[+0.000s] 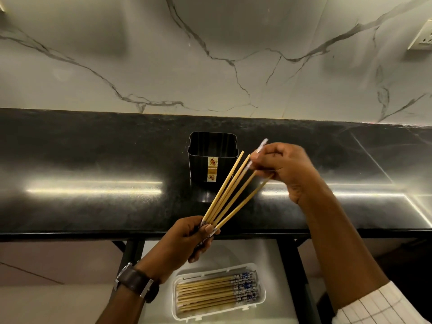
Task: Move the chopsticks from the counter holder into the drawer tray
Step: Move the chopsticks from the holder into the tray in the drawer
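My left hand (190,239) grips the patterned ends of several bamboo chopsticks (230,191), which fan up and to the right above the counter's front edge. My right hand (284,168) pinches one more chopstick whose white patterned end pokes out above the fingers; its fingertips touch the fan's upper tips. Behind the fan the black square holder (211,146) stands on the counter, and its inside looks empty. Below, in the open drawer, a white tray (261,300) holds several chopsticks lying side by side with blue-and-white ends to the right.
The black stone counter (93,160) runs across the view, with a marble wall behind it. A wall socket (423,36) sits at the upper right. Black frame posts flank the open drawer (275,258). I wear a watch (135,282) on the left wrist.
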